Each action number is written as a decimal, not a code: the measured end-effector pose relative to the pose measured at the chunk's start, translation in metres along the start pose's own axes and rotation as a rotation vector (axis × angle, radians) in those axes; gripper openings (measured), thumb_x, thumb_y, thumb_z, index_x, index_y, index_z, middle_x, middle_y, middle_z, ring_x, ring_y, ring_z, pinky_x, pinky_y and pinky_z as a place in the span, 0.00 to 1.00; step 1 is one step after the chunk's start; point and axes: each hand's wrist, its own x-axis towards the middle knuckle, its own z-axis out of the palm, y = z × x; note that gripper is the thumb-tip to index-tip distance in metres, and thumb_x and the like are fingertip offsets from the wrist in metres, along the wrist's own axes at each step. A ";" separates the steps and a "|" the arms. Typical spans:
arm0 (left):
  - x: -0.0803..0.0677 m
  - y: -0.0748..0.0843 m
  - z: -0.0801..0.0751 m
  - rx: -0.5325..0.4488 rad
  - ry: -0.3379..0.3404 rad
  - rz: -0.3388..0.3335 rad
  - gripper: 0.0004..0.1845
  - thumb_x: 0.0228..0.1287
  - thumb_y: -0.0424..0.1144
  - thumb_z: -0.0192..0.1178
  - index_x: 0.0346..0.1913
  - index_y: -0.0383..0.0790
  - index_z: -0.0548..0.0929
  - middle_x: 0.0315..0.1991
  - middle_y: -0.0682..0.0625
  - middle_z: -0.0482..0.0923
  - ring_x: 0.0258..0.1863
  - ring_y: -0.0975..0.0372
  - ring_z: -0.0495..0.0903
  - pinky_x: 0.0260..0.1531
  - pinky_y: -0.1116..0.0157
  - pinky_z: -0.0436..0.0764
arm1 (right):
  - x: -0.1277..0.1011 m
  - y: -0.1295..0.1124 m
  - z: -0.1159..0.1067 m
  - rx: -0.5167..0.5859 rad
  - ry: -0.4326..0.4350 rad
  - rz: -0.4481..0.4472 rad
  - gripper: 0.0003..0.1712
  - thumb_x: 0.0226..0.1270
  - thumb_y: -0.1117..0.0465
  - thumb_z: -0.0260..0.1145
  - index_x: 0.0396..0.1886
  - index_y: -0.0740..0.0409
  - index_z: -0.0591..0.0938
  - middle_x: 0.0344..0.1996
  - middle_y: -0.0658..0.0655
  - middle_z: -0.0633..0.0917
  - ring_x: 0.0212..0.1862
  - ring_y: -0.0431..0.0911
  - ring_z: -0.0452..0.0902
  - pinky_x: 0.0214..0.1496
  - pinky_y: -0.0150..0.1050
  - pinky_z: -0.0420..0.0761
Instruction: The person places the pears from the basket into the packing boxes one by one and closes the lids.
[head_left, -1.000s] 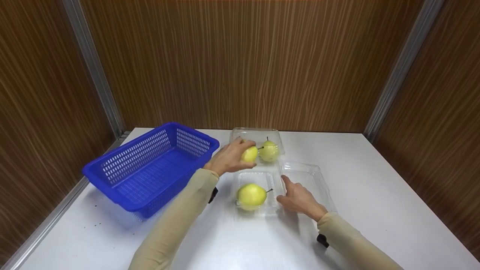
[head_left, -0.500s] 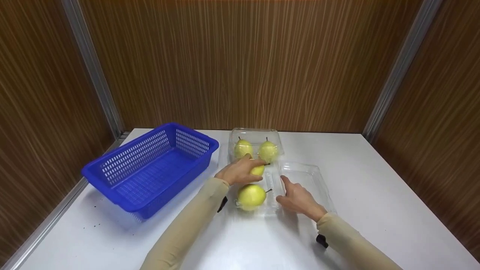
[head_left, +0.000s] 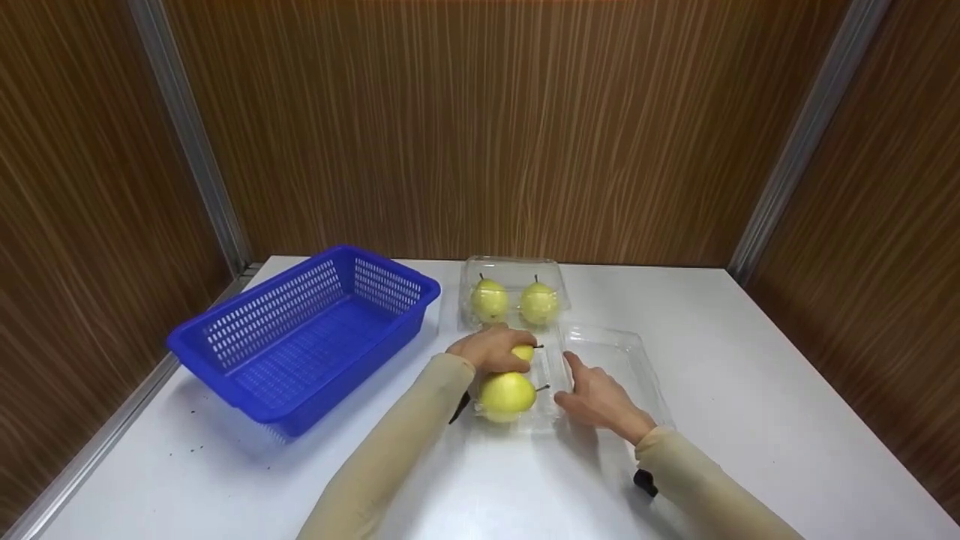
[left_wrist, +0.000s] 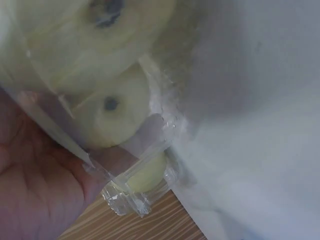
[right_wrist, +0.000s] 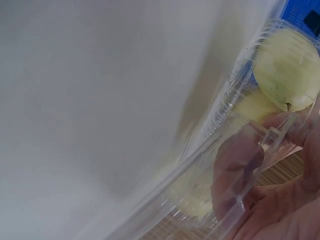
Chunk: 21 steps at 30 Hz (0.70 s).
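My left hand [head_left: 501,349] grips a yellow pear [head_left: 524,352] from above, low in the open clear clamshell tray [head_left: 544,421]. A second, larger pear [head_left: 507,395] lies just in front of it in the same tray. My right hand [head_left: 592,391] rests on the tray's right edge beside its flipped-open lid [head_left: 626,352], fingers fairly straight. In the left wrist view the palm [left_wrist: 35,190] and a pear [left_wrist: 117,117] show through the plastic. The right wrist view shows a pear [right_wrist: 287,70] and my fingers [right_wrist: 235,165] behind the clear wall.
A second clear container [head_left: 513,266] with two pears [head_left: 490,300] stands just behind the tray. An empty blue slotted basket [head_left: 300,337] sits to the left. The white table [head_left: 750,390] ends at brown wood-grain walls.
My left hand carried the pear from beside the far container back toward me and down into the near tray. The right hand stayed on the tray.
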 end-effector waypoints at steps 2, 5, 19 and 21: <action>0.001 0.001 -0.001 0.019 -0.014 0.005 0.27 0.62 0.51 0.59 0.66 0.59 0.75 0.62 0.53 0.76 0.63 0.56 0.71 0.62 0.52 0.71 | 0.000 0.000 0.000 -0.005 -0.003 0.003 0.43 0.55 0.56 0.64 0.71 0.65 0.64 0.24 0.56 0.81 0.28 0.48 0.75 0.36 0.50 0.77; 0.003 0.002 -0.003 0.036 -0.038 -0.004 0.27 0.61 0.51 0.59 0.65 0.59 0.76 0.62 0.52 0.77 0.61 0.57 0.72 0.60 0.54 0.72 | 0.000 0.000 -0.001 -0.002 -0.006 0.008 0.43 0.55 0.56 0.64 0.71 0.64 0.63 0.24 0.56 0.81 0.29 0.49 0.75 0.36 0.50 0.77; -0.003 -0.007 -0.003 -0.023 0.056 0.055 0.26 0.63 0.53 0.57 0.62 0.46 0.79 0.58 0.50 0.81 0.57 0.57 0.77 0.62 0.58 0.73 | 0.000 0.002 -0.002 0.002 0.002 -0.008 0.43 0.54 0.57 0.64 0.71 0.65 0.64 0.21 0.54 0.80 0.26 0.47 0.74 0.35 0.49 0.78; -0.006 -0.011 -0.003 -0.038 0.098 0.059 0.27 0.65 0.56 0.56 0.61 0.44 0.79 0.56 0.50 0.81 0.56 0.57 0.78 0.61 0.58 0.74 | 0.000 0.002 -0.002 0.000 -0.003 -0.016 0.43 0.54 0.57 0.63 0.71 0.66 0.64 0.19 0.53 0.79 0.26 0.47 0.73 0.34 0.49 0.77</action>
